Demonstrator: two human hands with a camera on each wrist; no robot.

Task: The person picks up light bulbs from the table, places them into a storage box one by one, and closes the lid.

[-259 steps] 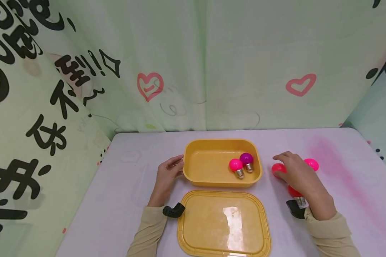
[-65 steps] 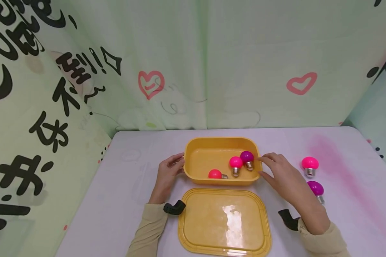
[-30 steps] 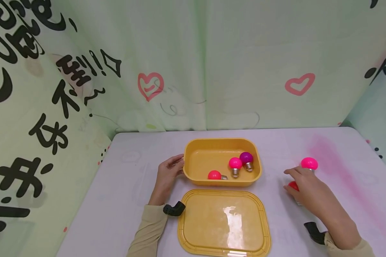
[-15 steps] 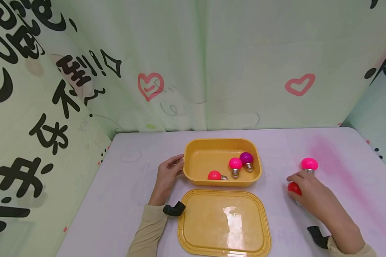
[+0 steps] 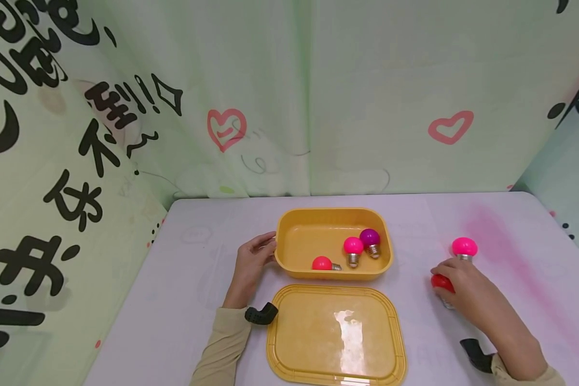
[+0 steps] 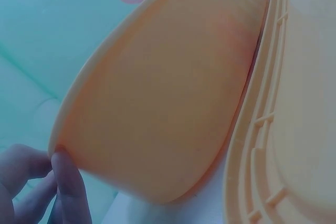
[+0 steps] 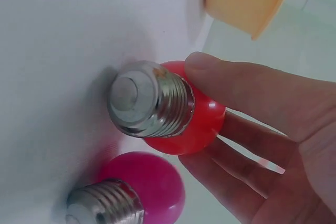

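At the table's right, my right hand [image 5: 470,287] pinches a red bulb [image 5: 441,282] between thumb and fingers. In the right wrist view, this bulb [image 7: 197,124] points its metal screw base toward the camera. Close by lies a magenta bulb [image 7: 152,184], covered by the hand in the head view. Just beyond the fingers is a pink bulb [image 5: 464,246]. My left hand [image 5: 252,262] touches the outside of the yellow box [image 5: 301,225] at its left end. Inside the box are a pink bulb [image 5: 353,245], a purple bulb [image 5: 369,237] and a coral-red bulb [image 5: 321,263].
In front of the box lies its yellow lid [image 5: 309,335], flat on the white table [image 5: 212,236]. The lid's near edge reaches the bottom of the view. Green curtains [image 5: 371,80] with printed writing and hearts surround the table at the back and sides.
Over several seconds the coral-red bulb came into the box. My right hand has since moved from the box's right end to the red bulb and closed its fingers on it. The left hand stays put.
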